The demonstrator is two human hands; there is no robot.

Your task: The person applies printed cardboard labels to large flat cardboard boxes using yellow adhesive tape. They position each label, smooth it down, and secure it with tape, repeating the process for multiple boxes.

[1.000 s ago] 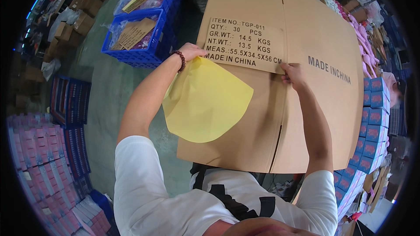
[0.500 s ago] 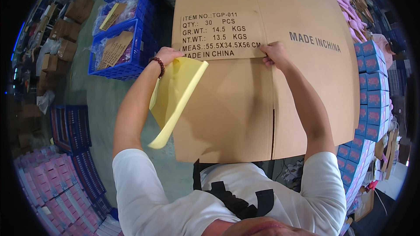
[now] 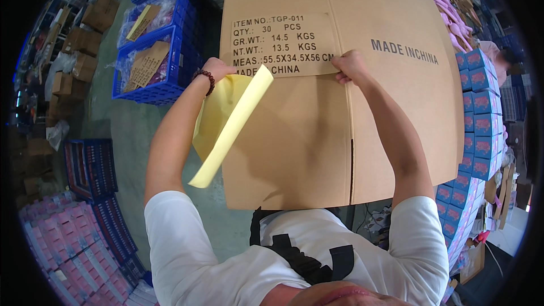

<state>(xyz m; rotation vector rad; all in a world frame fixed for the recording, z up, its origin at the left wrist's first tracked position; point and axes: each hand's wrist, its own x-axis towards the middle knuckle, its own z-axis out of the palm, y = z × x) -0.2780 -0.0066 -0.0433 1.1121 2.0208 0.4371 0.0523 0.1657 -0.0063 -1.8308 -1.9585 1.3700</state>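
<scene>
A large flat cardboard carton (image 3: 283, 141) lies in front of me. Against its upper left panel is a brown printed label sheet (image 3: 283, 42), close in colour to the carton. My left hand (image 3: 218, 69) is closed at the label's lower left corner, with a yellow sheet of paper (image 3: 226, 127) hanging from it, its long edge curled. At the label's lower right corner, beside the carton's fold line, my right hand (image 3: 350, 68) pinches the edge between thumb and fingers. Whether the label's lower edge touches the carton, I cannot tell.
Blue plastic crates (image 3: 147, 68) with bagged goods and brown printed sheets stand at the left. Pink boxes (image 3: 73, 249) are stacked at the lower left. Blue boxes (image 3: 484, 116) line the carton's right side, with pink items (image 3: 450, 14) beyond. Part of another person (image 3: 493, 59) shows at far right.
The yellow sheet's curled edge has swung slightly, its top end rising over part of the label. Both hands keep their grip and have shifted slightly in view along with the carton.
</scene>
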